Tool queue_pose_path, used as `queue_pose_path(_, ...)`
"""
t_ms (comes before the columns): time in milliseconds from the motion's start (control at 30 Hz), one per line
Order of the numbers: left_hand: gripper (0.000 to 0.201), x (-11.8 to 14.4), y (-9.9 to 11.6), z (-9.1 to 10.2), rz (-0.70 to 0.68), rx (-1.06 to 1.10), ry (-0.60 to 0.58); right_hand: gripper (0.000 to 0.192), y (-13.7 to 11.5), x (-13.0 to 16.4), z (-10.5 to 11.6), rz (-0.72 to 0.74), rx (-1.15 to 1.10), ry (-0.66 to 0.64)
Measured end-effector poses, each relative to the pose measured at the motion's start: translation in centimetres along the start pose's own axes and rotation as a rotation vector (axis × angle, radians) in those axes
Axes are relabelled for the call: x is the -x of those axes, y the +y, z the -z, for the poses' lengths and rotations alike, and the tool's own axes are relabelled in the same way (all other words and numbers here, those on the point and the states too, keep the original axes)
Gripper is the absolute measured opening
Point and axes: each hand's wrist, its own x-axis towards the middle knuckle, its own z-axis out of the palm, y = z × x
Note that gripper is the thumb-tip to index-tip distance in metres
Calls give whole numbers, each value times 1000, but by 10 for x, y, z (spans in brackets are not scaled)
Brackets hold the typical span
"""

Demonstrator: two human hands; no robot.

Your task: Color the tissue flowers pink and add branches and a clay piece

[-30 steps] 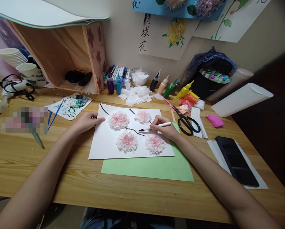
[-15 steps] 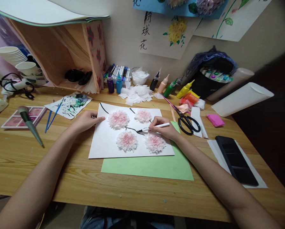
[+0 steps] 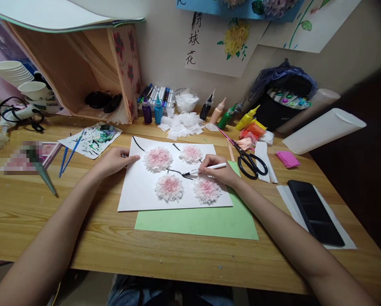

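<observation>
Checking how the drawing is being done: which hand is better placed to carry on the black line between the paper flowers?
Right. The right hand holds the pen with its tip on the black line among the paper flowers. The left hand lies flat on the white sheet at its left edge.

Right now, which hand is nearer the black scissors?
Right. The right hand, holding a white pen, sits just left of the black scissors. The left hand rests on the white paper, across the sheet.

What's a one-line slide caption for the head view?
Right hand draws a black stem with a marker among four pink tissue flowers while left hand steadies the white sheet.
</observation>
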Motion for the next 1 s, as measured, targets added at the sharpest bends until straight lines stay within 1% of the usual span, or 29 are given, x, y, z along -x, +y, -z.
queue_pose_path(133, 45, 1, 1, 0, 10, -12, -5, 27, 0, 0, 0, 4, -9, 13)
queue_pose_path(267, 45, 1, 1, 1, 3, -19, -5, 28, 1, -1, 1, -2, -17, -8)
queue_pose_path(467, 45, 0, 0, 1, 15, -30, 9, 30, 2, -2, 2, 39, -1, 25)
queue_pose_path(633, 44, 0, 0, 0, 23, -24, 2, 27, 1, -1, 2, 24, -3, -17)
queue_pose_path(800, 43, -1, -2, 0, 14, -4, 16, 32, 0, -2, 3, 54, 13, 14)
queue_pose_path(933, 43, -2, -4, 0, 10, -13, 7, 27, 2, -1, 4, 36, -9, -14)
queue_pose_path(1000, 44, -2, -4, 0, 5, -21, 6, 28, 2, -2, 4, 43, 3, -11)
